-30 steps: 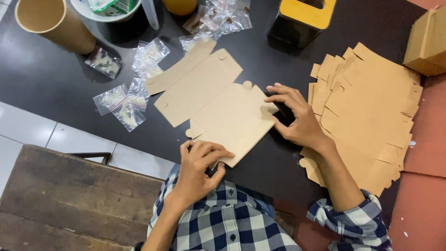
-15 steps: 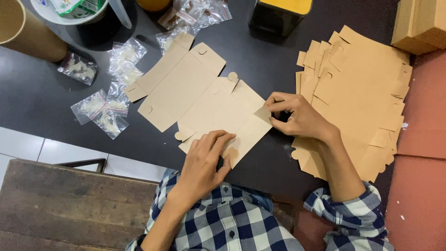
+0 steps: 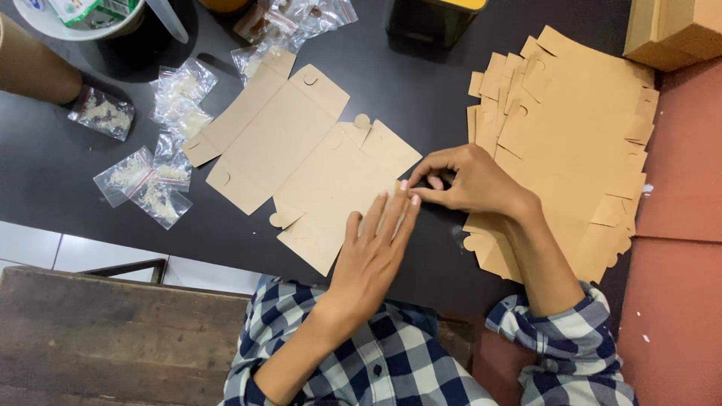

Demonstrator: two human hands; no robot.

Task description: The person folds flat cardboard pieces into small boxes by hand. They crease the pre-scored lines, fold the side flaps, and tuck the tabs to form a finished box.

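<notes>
A flat brown cardboard box blank (image 3: 301, 162) lies unfolded on the black table (image 3: 421, 98). My left hand (image 3: 372, 252) rests flat on its near right part, fingers stretched out and together. Pinching the blank's right edge with thumb and fingertips is my right hand (image 3: 466, 180), just beyond the left fingertips. A stack of the same flat brown blanks (image 3: 571, 143) lies to the right, partly under my right forearm.
Several small clear bags with pale contents (image 3: 154, 162) lie left of the blank. A cardboard tube (image 3: 34, 68), a white bowl (image 3: 83, 15) and a dark container (image 3: 432, 22) stand along the far edge. A brown box (image 3: 673, 30) sits top right. A wooden bench (image 3: 90, 338) is below.
My left hand has slid from the blank's near edge to its right side, flattening out. My right hand went from resting on the edge to pinching it.
</notes>
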